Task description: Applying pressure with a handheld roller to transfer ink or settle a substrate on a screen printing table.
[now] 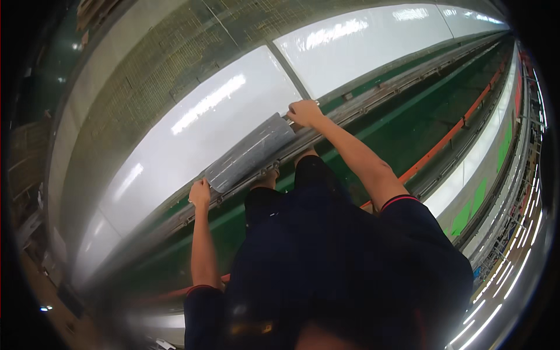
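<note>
A grey, shiny roll of plastic film (252, 154) lies slantwise before me along the near edge of a glossy white sheet (169, 154). My left hand (200, 192) is closed round the roll's left end. At the other end, my right hand (305, 114) grips what looks like a short core or rod sticking out of the roll. Both arms are stretched forward, and the fingers partly cover the ends. Whether film runs from the roll onto the sheet cannot be made out.
Beyond a narrow dark gap lies another glossy white sheet (373, 52). A metal rail (402, 84) runs along the table's near edge. Grid-marked surface (169, 64) stretches behind the sheets. Green floor (402, 125) and an orange bar (434, 153) lie to the right, before another long table with green patches (470, 207).
</note>
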The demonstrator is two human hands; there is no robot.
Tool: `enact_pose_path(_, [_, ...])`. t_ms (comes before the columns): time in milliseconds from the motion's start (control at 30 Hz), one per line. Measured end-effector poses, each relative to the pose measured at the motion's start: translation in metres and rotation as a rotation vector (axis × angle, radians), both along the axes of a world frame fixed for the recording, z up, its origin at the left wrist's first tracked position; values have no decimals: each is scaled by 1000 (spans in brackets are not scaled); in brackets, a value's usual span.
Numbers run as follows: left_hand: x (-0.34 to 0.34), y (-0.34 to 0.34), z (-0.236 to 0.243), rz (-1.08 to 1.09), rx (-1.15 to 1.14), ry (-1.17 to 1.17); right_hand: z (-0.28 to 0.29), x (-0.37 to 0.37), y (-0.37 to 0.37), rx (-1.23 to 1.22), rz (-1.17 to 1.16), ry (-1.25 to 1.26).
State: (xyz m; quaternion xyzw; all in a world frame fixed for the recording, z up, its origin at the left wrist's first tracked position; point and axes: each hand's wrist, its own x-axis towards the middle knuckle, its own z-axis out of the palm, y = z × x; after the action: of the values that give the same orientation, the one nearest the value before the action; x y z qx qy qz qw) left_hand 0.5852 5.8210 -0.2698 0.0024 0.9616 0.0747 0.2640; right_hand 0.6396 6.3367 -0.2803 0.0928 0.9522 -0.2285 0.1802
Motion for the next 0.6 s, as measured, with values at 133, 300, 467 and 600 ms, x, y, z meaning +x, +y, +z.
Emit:
enact_pose_path(133, [-6,85,5,-90,41,-27,16,7,83,47,-15,-199])
enact_pose_path(300, [-3,215,-7,-110,91,-164,15,12,210,146,-24,-461])
enact_pose_path(467, [-19,295,-20,-19,45,-165,4,8,268,174,-111,-498])
enact_pose_path(600, [-61,317,-28,-77,171,164,-14,-17,276,241,-224,-75])
